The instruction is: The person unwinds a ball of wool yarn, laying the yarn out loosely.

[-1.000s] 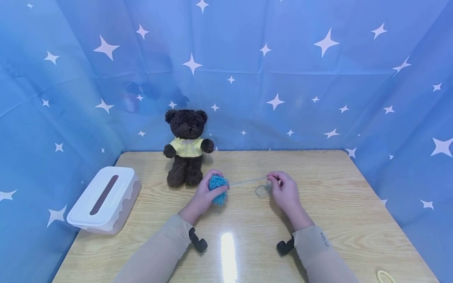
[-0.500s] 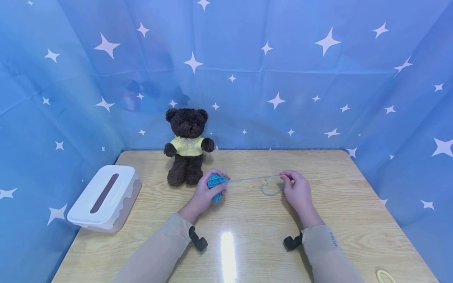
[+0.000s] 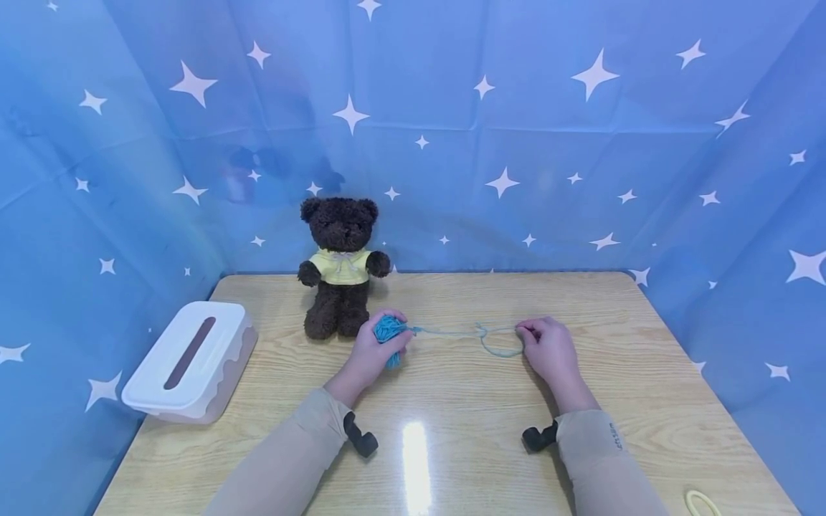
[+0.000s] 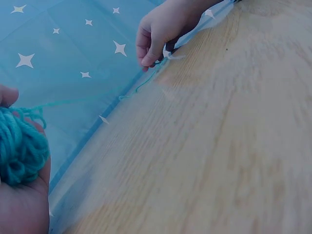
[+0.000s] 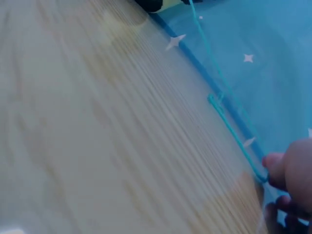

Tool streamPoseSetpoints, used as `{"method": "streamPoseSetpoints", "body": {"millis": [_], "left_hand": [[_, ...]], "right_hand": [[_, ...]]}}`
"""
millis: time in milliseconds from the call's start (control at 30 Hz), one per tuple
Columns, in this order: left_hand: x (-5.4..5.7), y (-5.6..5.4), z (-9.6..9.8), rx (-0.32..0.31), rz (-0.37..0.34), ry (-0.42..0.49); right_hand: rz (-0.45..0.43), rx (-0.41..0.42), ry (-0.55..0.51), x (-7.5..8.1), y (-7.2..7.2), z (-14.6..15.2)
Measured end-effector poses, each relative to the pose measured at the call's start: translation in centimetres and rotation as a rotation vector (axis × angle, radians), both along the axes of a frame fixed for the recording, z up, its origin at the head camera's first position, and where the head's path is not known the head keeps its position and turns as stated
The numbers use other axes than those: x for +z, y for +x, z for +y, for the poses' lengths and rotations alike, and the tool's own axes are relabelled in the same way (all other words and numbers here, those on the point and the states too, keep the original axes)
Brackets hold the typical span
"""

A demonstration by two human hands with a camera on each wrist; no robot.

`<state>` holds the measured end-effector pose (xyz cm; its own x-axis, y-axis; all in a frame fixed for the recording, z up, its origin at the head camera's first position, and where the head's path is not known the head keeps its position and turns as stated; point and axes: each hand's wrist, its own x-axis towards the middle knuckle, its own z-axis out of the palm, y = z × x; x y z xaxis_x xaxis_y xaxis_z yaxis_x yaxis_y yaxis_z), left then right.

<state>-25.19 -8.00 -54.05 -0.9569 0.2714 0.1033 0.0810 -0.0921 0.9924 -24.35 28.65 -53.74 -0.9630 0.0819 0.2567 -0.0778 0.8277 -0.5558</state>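
Note:
A bundle of turquoise yarn (image 3: 388,330) is gripped by my left hand (image 3: 371,351), thumb on the near side and fingers behind. In the left wrist view the yarn bundle (image 4: 22,146) shows its looped strands against the palm. From it a single strand (image 3: 448,332) runs rightward across the table's middle to my right hand (image 3: 551,351), which pinches it between thumb and index finger. Close to that hand the strand forms a loop (image 3: 500,354) that hangs below the line. In the right wrist view the strand (image 5: 234,134) meets the fingertips; the pinch is partly cut off.
Behind my left hand a dark brown teddy bear (image 3: 340,269) in a yellow hoodie stands on the wooden table (image 3: 452,401). To the left sits a white-lidded box (image 3: 187,358) with a slot. A pale yellow ring (image 3: 702,502) lies at the front right. A blue star-printed curtain (image 3: 548,143) surrounds the table.
My right hand has moved rightward, drawing the strand longer between the hands. A loop now stands out near the right fingers. My left hand with the yarn has shifted slightly left.

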Motion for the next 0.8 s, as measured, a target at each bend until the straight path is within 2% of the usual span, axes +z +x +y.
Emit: {"method": "streamPoseSetpoints", "body": {"millis": [167,233,333,400,467,600,800], "left_hand": [[0.0,0.1,-0.1,-0.008,0.024,-0.010],[0.0,0.2,-0.2,-0.015,0.034,-0.011],[0.1,0.2,-0.2,-0.028,0.042,-0.007],[0.1,0.2,-0.1,-0.037,0.042,0.001],[0.2,0.2,-0.1,-0.041,0.043,0.009],[0.3,0.2,0.0,-0.048,0.041,0.024],[0.0,0.1,0.1,-0.056,0.033,0.042]], "right_hand": [[0.043,0.051,-0.014,0.4,0.4,-2.4],[0.073,0.124,-0.054,0.7,0.6,-4.2],[0.085,0.285,-0.124,1.1,1.1,-7.5],[0.060,0.377,-0.153,1.3,1.4,-9.4],[0.028,0.427,-0.169,1.5,1.6,-11.1],[0.022,0.440,-0.146,1.6,1.9,-13.2],[0.103,0.368,-0.112,1.1,1.8,-13.4]]}}
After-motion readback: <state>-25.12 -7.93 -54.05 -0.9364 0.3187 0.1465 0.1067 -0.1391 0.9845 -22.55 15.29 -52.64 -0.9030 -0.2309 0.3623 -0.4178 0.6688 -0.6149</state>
